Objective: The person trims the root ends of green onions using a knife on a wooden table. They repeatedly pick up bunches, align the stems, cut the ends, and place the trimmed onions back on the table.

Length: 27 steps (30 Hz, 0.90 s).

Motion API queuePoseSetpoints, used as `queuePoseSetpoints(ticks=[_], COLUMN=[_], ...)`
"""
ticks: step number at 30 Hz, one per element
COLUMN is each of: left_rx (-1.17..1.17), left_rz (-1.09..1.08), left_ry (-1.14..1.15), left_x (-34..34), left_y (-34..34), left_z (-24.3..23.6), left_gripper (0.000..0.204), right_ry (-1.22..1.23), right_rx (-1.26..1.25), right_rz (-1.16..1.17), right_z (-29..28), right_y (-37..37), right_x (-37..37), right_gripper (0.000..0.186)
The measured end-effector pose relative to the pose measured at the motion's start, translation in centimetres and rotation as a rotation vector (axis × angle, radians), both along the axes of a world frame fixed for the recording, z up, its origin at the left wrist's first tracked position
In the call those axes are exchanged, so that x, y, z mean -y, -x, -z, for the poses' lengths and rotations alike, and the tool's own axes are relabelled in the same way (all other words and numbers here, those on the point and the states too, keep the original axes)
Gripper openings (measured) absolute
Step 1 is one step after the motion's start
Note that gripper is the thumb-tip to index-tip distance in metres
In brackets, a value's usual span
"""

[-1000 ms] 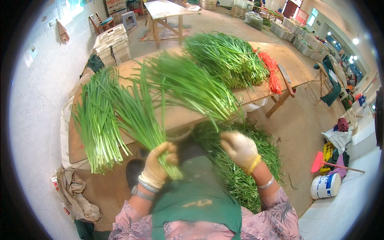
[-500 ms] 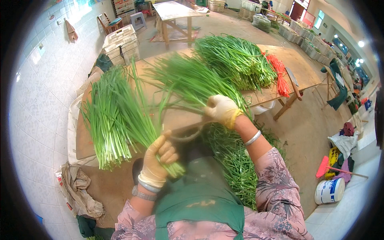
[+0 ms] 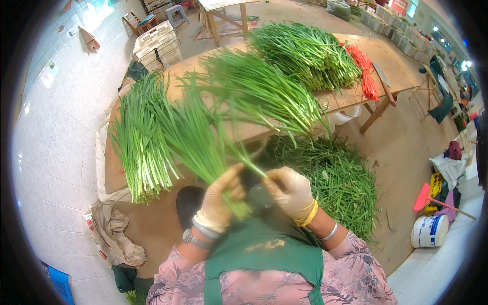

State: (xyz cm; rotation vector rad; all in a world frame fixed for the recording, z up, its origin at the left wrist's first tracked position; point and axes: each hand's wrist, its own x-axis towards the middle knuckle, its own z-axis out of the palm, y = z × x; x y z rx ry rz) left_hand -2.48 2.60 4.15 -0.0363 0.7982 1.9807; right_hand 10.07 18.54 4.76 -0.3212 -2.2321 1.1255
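My gloved left hand [image 3: 219, 201] is closed around a bunch of garlic chives [image 3: 195, 145], whose leaves fan up over the table and whose cut ends poke out below my fist. Close beside it, my gloved right hand [image 3: 294, 195] pinches a few thin chive stalks [image 3: 250, 162] between thumb and fingers. A neat pile of chives [image 3: 145, 147] lies at the table's left, pale ends toward me. Loose chives [image 3: 262, 89] spread across the middle, slightly blurred. Behind them rests a thick heap of chives [image 3: 307, 58].
Red ties [image 3: 365, 73] and a knife [image 3: 385, 86] lie on the wooden table [image 3: 401, 61] at right. Chive trimmings [image 3: 343, 190] cover the floor below. Stacked crates [image 3: 158, 48] stand at back left. A white bucket [image 3: 430, 231] and pink-headed broom [image 3: 422, 197] are far right.
My right hand has moved from the middle chives down toward my left hand, bringing a few stalks. My left hand has shifted slightly right with its bunch. The view has tilted downward.
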Motion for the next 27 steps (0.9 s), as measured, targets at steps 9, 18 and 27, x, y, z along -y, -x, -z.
queuePoseSetpoints(ticks=[9,18,27], left_rx=[-0.061,0.012,-0.050], left_rz=[0.000,0.014,0.025], left_ry=[0.157,0.187,0.215], left_x=[-1.3,-2.0,-2.4], left_y=[-0.3,-1.6,-1.9], left_z=[0.9,-0.5,1.6], left_gripper=[0.031,0.032,0.028], right_ry=[0.202,1.245,1.130], right_rx=[0.114,0.164,0.132], right_rz=[-0.190,-0.219,-0.169], right_z=[1.8,1.6,2.2], right_y=[-1.5,0.2,0.4], right_x=[1.2,1.6,1.4], right_gripper=[0.018,0.017,0.014])
